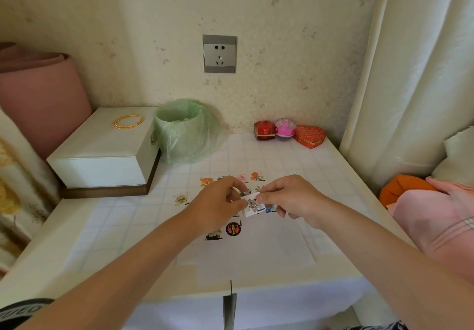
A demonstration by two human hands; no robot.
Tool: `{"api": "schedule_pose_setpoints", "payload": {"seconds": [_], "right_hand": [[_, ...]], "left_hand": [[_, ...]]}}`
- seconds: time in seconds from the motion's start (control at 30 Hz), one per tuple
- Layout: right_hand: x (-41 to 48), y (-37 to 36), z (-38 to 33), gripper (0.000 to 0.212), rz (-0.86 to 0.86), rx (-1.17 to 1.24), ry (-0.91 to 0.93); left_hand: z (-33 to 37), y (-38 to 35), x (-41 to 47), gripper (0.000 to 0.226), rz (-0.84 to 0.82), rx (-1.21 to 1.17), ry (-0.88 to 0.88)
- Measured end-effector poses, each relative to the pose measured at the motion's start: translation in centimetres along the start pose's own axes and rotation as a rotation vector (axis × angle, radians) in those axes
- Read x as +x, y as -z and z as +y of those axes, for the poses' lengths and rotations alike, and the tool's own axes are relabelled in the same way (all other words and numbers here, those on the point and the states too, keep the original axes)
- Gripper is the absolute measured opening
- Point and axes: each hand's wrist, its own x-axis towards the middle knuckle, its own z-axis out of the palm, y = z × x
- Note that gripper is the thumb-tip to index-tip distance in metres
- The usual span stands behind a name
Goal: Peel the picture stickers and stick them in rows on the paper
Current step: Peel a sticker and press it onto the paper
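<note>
A white sheet of paper (256,250) lies on the small table. Several picture stickers sit on it in rows: an orange one (206,181) at the far left of the top row, a yellowish one (181,199) below it, a round dark fish sticker (233,228) nearer me. Both hands meet above the paper's middle. My left hand (218,201) and my right hand (289,196) pinch a small white backing piece with a cartoon sticker (254,205) between their fingertips. Stickers under the hands are partly hidden.
A white box (102,155) with a gold bangle on top stands at the back left. Beside it is a bin lined with a green bag (184,132). Three small red and pink jewellery boxes (289,132) line the back wall. Pink and orange bedding (423,206) borders the right.
</note>
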Motion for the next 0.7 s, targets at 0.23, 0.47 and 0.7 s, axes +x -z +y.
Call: {"api": "schedule_pose_setpoints", "payload": {"seconds": [0.23,0.47,0.7], "right_hand": [[-0.1,-0.6,1.4,0.005,-0.033,-0.013,-0.090],[-0.3,-0.8,2.2,0.014,-0.040,-0.101,-0.121],[-0.1,-1.6,2.5,0.013,-0.030,-0.144,-0.036]], "left_hand": [[-0.9,-0.1,-1.1,0.041,-0.073,0.237,-0.072],[-2.3,1.0,-1.2,0.065,-0.213,0.589,-0.128],[-2.6,0.8,-1.2,0.072,-0.203,0.665,-0.171]]}}
